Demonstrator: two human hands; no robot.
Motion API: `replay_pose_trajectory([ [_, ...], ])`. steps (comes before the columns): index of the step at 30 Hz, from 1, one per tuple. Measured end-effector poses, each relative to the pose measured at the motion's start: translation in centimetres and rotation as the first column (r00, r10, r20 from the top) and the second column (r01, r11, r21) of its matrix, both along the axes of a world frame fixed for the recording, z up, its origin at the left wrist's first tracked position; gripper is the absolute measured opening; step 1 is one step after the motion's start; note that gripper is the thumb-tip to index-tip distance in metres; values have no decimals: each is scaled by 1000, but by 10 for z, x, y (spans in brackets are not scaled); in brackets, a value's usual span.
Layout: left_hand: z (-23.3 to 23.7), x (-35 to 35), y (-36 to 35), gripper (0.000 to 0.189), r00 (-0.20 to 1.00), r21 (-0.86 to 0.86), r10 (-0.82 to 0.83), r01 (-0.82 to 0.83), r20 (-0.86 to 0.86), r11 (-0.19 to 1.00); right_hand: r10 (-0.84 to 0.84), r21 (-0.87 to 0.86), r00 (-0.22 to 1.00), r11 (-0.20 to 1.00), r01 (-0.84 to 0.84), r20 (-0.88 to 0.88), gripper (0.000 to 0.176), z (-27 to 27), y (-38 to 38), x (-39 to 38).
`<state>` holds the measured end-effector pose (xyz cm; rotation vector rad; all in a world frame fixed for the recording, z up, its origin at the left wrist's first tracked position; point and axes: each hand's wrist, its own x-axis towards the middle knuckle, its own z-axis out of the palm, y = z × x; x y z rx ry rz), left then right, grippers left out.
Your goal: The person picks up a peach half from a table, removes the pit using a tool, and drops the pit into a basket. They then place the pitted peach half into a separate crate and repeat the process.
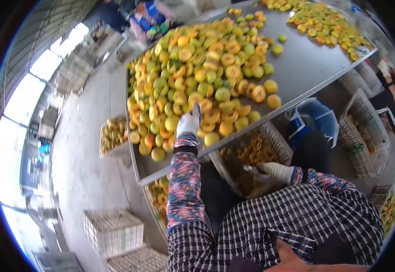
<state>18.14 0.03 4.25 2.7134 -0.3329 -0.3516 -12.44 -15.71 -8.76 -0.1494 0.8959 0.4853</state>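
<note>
My left hand (189, 122), in a white glove with blue fingertips, reaches onto the pile of yellow-green fruit (197, 77) on the metal table (297, 81). Its fingers touch or nearly touch halved fruit; whether they grip a piece is hidden. My right hand (276, 173), in a pale striped glove, is closed on a small tool (250, 168) whose shape is blurred. It hangs over a crate (279, 144) by my lap. Orange-brown fruit pieces (258, 150) lie inside that crate. Many fruits in the pile are cut in half, others whole.
Another fruit pile (329, 27) lies on the table's far right. A blue bucket (313, 119) and a plastic crate (365, 136) stand at right, near a co-worker's arm (393, 86). Fruit crates flank the table's left side. Crates (113, 232) sit lower left; people work behind the table.
</note>
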Motion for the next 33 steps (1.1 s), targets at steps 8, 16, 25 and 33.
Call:
replay_pose_trajectory([
  [8,-21,-12,-63,75,980,-179,124,-96,154,979,918,-995,386,-103,4,-93,30,55,-26,-19],
  [16,-40,-46,-46,33,966,-975,-132,-221,-220,13,894,-971,438,-12,239,96,42,27,-37,-15],
  [25,-14,-174,-52,55,651,-624,-551,-732,-522,-273,783,-789,579,-201,581,227,21,117,-40,4],
  [33,-21,-193,-62,43,757,-715,-457,-628,-468,-307,779,-620,624,-465,632,53,29,104,-28,20],
])
